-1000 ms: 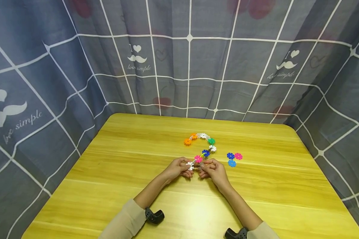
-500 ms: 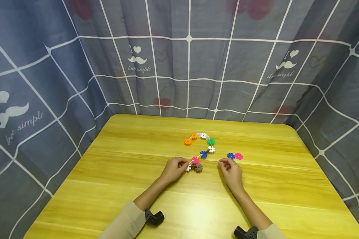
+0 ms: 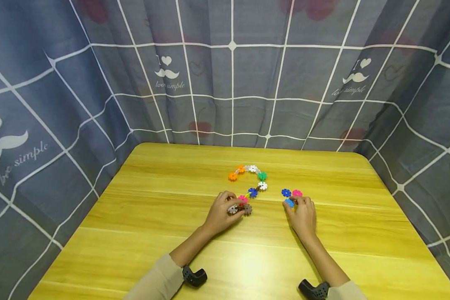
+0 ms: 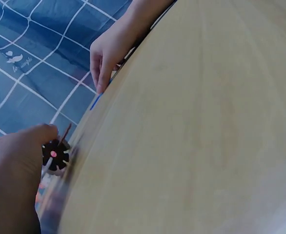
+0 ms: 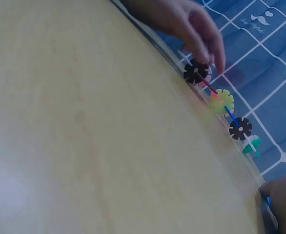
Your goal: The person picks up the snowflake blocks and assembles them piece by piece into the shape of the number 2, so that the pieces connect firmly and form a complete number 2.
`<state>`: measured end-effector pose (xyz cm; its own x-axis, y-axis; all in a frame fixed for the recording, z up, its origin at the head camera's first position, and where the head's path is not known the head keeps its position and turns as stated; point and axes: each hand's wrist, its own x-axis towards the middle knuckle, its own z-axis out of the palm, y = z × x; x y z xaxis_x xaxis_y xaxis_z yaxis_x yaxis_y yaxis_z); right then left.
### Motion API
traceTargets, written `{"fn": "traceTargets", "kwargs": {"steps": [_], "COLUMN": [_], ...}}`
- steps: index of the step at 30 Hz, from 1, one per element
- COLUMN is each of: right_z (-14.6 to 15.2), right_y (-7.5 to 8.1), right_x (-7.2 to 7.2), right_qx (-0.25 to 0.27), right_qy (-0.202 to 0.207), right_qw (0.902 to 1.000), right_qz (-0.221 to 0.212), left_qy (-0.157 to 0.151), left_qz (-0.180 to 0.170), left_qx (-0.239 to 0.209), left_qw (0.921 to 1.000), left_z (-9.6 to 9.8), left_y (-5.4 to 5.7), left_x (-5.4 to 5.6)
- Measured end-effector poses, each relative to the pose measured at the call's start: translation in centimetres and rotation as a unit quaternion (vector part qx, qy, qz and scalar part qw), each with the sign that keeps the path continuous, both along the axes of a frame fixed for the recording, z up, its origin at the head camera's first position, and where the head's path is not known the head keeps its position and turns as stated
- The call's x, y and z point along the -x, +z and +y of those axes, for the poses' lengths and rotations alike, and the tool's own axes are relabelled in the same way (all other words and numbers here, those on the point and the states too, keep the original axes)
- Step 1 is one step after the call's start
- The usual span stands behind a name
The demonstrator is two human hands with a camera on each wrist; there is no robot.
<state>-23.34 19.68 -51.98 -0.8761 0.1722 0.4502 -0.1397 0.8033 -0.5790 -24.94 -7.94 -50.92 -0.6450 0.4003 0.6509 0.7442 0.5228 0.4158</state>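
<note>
A curved chain of linked plastic snowflake discs [image 3: 262, 176] lies on the table, running from orange through white, green, blue and pink to white and brown. My left hand [image 3: 220, 212] straddles its near end, thumb and fingers apart around the white disc [image 3: 232, 209]. Beside the thumb tip is the brown disc [image 3: 248, 209], which looks dark in the right wrist view. My right hand [image 3: 303, 214] pinches a light blue disc [image 3: 289, 203] at table level between thumb and fingertips. The left wrist view shows that disc edge-on as a blue strip under the fingers.
A dark blue disc [image 3: 286, 193] and a pink disc [image 3: 297, 193] lie loose just beyond my right fingers. The wooden table [image 3: 165, 175] is backed by a grey checked curtain [image 3: 210, 75]. Black devices [image 3: 195, 276] sit at both wrists.
My right hand has left the brown disc and moved right to the light blue one. My left hand has loosened from pinching the white disc and reached further over the chain's end.
</note>
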Motion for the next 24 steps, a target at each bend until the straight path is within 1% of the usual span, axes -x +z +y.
{"fn": "traceTargets", "kwargs": {"steps": [2, 5, 7, 9, 12, 14, 16, 19, 21, 24], "right_z": [-0.1, -0.3, -0.6, -1.2, -2.6, -3.7, -4.7, -5.8, -6.4, -6.8], "right_y": [0.1, 0.1, 0.0, 0.0, -0.1, -0.1, 0.0, 0.4, 1.1, 2.3], "right_x": [0.0, 0.0, 0.0, 0.0, -0.4, -0.7, -0.9, -1.2, -1.6, -2.1], "right_qx": [0.012, 0.038, 0.064, 0.103, 0.176, 0.236, 0.281, 0.326, 0.329, 0.331], "right_qy": [0.003, 0.022, 0.052, 0.094, 0.154, 0.188, 0.216, 0.25, 0.267, 0.275], "right_qw": [0.9999, 0.999, 0.9964, 0.9899, 0.9722, 0.9534, 0.9348, 0.9106, 0.9047, 0.9016], "right_qz": [-0.001, 0.008, 0.02, 0.027, 0.017, -0.002, -0.022, -0.043, -0.043, -0.048], "left_qy": [0.003, 0.007, 0.004, 0.003, 0.003, 0.002, -0.002, -0.007, -0.006, -0.005], "left_qz": [-0.039, -0.098, -0.122, -0.135, -0.146, -0.153, -0.156, -0.156, -0.154, -0.154], "left_qx": [-0.006, -0.025, -0.035, -0.044, -0.059, -0.075, -0.091, -0.111, -0.118, -0.123], "left_qw": [0.9992, 0.9949, 0.9919, 0.9899, 0.9874, 0.9854, 0.9834, 0.9815, 0.9809, 0.9804], "left_z": [0.1, 0.1, 0.1, 0.0, 0.0, 0.0, 0.0, 0.1, 0.2, 0.3], "left_y": [-0.3, -0.6, -0.7, -0.8, -0.8, -0.8, -0.7, -0.6, -0.5, -0.4], "left_x": [0.0, 0.0, -0.1, -0.1, -0.1, -0.1, -0.1, -0.1, -0.1, -0.1]}}
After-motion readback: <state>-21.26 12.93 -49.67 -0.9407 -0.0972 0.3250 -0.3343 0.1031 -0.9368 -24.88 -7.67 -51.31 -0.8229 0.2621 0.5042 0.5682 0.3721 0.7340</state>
